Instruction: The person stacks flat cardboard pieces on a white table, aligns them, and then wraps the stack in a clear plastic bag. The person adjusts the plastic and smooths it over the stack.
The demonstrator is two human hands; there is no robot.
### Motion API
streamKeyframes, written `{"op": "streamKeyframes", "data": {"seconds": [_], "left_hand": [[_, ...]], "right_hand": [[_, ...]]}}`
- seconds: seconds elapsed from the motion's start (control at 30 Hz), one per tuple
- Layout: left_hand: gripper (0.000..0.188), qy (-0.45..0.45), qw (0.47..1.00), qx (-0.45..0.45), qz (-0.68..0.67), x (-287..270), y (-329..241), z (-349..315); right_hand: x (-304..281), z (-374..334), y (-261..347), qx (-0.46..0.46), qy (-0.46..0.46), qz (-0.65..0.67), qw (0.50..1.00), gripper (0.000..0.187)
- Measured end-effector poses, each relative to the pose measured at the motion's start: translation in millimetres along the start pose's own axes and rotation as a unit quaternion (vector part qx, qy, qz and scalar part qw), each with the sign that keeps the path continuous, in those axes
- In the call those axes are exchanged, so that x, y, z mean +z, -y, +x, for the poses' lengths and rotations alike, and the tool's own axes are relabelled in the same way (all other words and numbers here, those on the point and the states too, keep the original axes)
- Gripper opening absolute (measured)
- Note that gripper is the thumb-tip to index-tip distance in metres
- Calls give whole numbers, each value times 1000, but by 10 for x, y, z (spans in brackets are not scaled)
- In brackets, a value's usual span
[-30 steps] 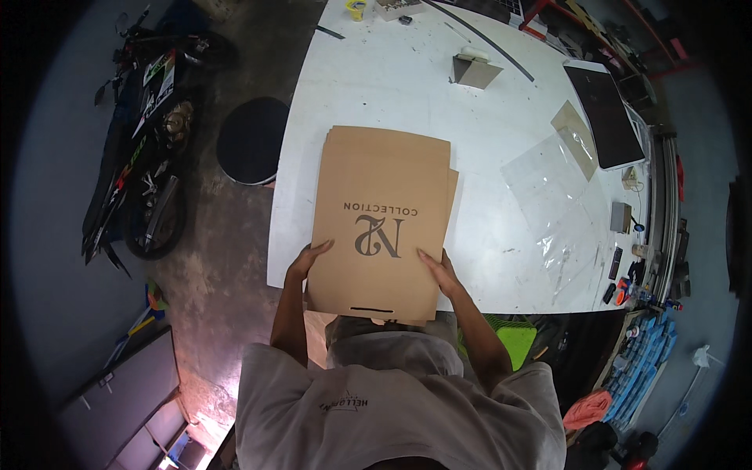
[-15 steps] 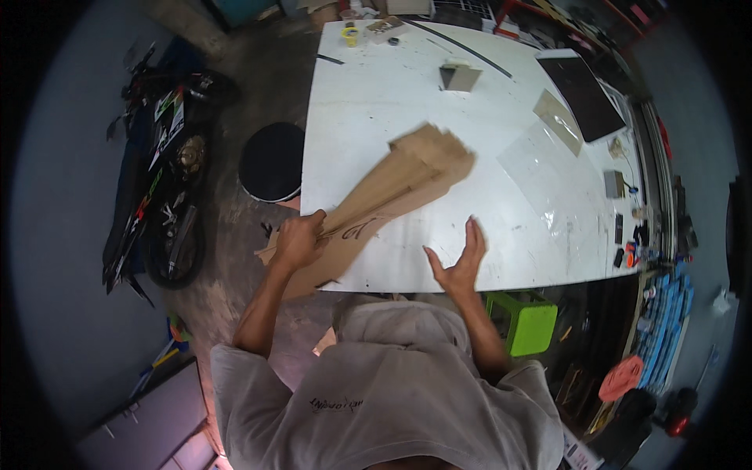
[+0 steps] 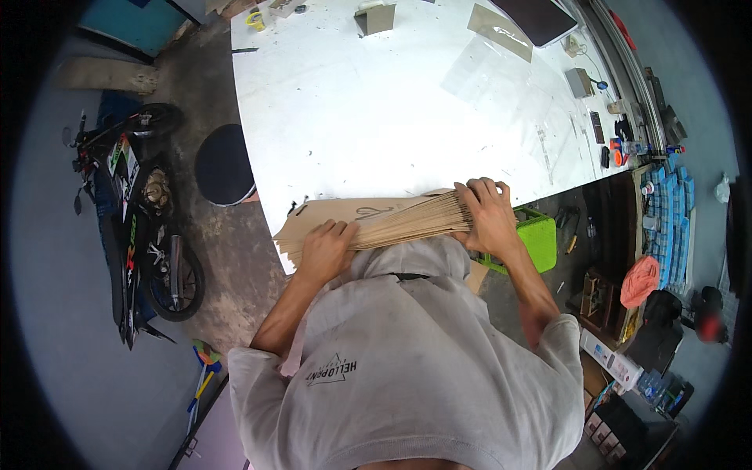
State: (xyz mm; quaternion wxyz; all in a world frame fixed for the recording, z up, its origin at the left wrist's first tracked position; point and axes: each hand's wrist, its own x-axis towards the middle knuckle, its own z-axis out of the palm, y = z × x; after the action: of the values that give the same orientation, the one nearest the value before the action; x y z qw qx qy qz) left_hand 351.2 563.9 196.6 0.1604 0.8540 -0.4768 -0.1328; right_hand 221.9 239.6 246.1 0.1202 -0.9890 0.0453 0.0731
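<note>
A thick stack of flat brown kraft paper (image 3: 399, 222) lies across the table's near edge, close against my body. Its layered edges fan out toward me, and a dark printed mark shows on the top piece. My left hand (image 3: 328, 252) grips the stack's near side left of the middle, fingers curled over it. At the right end, my right hand (image 3: 487, 210) is closed around the paper, fingers on top and thumb below. The white table (image 3: 352, 117) is under the far part of the stack.
Toward the back are a small grey folded card (image 3: 374, 19), clear plastic sheets (image 3: 489, 78) and a dark panel (image 3: 540, 17). A green stool (image 3: 536, 241) stands below the table at right. A round black stool (image 3: 223, 164) and a motorcycle (image 3: 145, 227) are at left.
The paper stack has come nearer to my body and lies more level. My right hand, open and apart before, has closed on its right end. The whole view has shifted.
</note>
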Motion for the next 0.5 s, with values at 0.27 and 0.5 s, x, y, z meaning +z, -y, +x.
{"op": "streamKeyframes", "data": {"seconds": [0.27,0.5], "left_hand": [[79,88,973,-202,-65,-560,644,89],[97,-132,653,-145,-732,556,1579,-425]], "right_hand": [[133,-37,-1047,18,67,360,930,98],[714,-75,-1331,70,64,691,717,98]]}}
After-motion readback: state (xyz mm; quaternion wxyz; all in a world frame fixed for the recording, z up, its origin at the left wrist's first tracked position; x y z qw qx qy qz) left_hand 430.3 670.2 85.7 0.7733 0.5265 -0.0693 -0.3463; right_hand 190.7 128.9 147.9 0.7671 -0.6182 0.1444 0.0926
